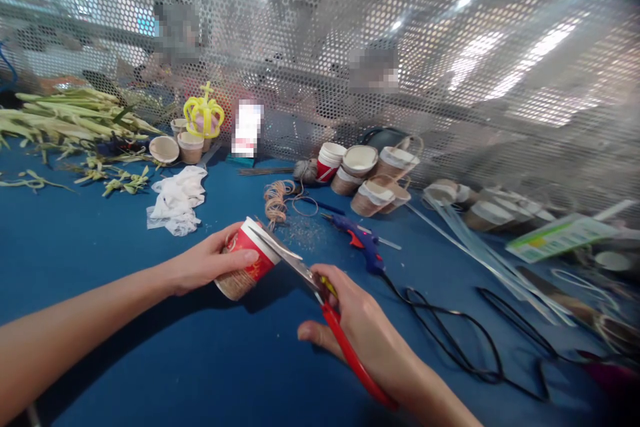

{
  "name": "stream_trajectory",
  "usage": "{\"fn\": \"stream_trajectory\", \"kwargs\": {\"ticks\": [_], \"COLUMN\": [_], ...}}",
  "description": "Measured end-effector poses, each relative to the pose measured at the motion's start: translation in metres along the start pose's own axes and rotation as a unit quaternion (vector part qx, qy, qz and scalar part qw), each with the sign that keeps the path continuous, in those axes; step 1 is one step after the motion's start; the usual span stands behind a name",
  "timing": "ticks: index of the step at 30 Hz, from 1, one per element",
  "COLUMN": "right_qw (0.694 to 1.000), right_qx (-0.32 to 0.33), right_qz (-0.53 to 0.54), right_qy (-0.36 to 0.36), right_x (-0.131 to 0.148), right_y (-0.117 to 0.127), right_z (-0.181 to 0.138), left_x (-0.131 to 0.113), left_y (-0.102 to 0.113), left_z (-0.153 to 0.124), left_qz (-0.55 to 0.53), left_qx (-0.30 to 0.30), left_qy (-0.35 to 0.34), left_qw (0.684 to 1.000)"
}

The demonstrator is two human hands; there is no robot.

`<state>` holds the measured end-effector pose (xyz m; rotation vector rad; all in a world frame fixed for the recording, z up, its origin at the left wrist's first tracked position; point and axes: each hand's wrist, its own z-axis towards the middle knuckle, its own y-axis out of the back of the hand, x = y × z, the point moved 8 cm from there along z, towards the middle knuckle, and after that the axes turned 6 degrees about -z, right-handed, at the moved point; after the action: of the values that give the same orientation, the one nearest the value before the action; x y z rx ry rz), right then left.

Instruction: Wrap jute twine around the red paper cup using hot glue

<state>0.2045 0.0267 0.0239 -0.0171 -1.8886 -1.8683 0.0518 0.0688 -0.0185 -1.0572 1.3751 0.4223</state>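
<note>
My left hand (215, 253) is wrapped round a red paper cup (257, 257) whose lower part is covered with wound twine. The cup is tilted, its white rim facing up and to the right. In my right hand (350, 313) is a pair of scissors (345, 343) with red handles. Their blades are apart, lying at the cup's rim, and a pale curved strip shows beside them. How far the lower blade reaches into the cup I cannot tell. Beyond the cup lies a loose coil of twine (277, 203).
A blue glue gun (360, 240) with a black cord lies right of centre. Several twine-wrapped cups (375, 193) stand at the back, near glue sticks (480, 253). White cloth (177, 200), corn husks (65, 113) and a yellow crown-shaped piece (204, 113) are at left. Perforated metal sheet (300, 27) borders the table.
</note>
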Motion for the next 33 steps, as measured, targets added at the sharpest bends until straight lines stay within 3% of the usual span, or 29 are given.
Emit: {"fn": "stream_trajectory", "kwargs": {"ticks": [6,11,15,18,25,33], "right_qw": [0.999,0.999,0.998,0.998,1.000,0.998], "right_qx": [-0.021,-0.037,-0.052,-0.044,-0.003,-0.031], "right_qz": [-0.021,-0.034,-0.038,-0.034,-0.018,-0.046], "right_qy": [0.012,0.009,0.006,0.009,0.007,0.005], "right_x": [0.001,0.000,-0.001,0.000,0.000,0.000], "right_y": [0.001,0.001,0.004,0.005,-0.001,0.004], "right_z": [-0.001,-0.003,-0.004,-0.003,-0.001,-0.001], "left_x": [-0.007,-0.007,0.004,0.011,0.009,0.006], "left_y": [0.006,0.011,0.005,-0.001,0.002,0.006], "left_z": [0.001,0.001,0.002,0.002,0.002,0.003], "left_qz": [0.063,0.030,-0.052,-0.051,0.052,0.070], "left_qx": [-0.028,-0.048,0.004,0.045,-0.001,-0.022], "left_qy": [-0.025,-0.019,0.044,0.087,0.046,0.022], "left_qw": [0.997,0.998,0.998,0.994,0.998,0.997]}}
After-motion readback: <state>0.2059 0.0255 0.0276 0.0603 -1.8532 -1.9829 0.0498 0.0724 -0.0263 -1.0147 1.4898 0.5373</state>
